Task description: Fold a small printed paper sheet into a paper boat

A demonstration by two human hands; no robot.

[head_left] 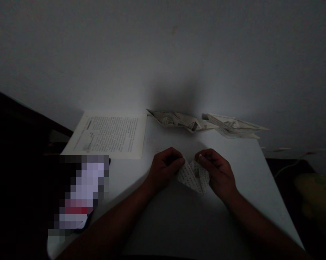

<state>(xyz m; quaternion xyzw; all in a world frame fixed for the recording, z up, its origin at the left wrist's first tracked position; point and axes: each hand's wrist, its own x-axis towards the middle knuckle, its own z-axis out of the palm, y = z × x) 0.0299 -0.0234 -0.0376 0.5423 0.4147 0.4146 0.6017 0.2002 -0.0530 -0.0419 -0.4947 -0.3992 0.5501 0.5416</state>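
Between my hands is a folded sheet of printed paper [191, 178], creased into a pointed shape that gapes at the top. My left hand [165, 168] pinches its upper left edge between thumb and fingers. On the other side, my right hand [218, 171] grips the upper right corner the same way. The paper's lower point hangs just over or on the white table [157, 220]; I cannot tell which. Behind it, folded paper boats [176, 121] stand in a row, and more of them, nested together [236, 126], lie to the right.
Loose printed pages [111, 135] lie flat at the back left against the wall [163, 54]. A phone [84, 195], blurred out by pixels, rests at the table's left edge. Off the right side are a thin cable [287, 166] and a dim yellowish object [318, 195].
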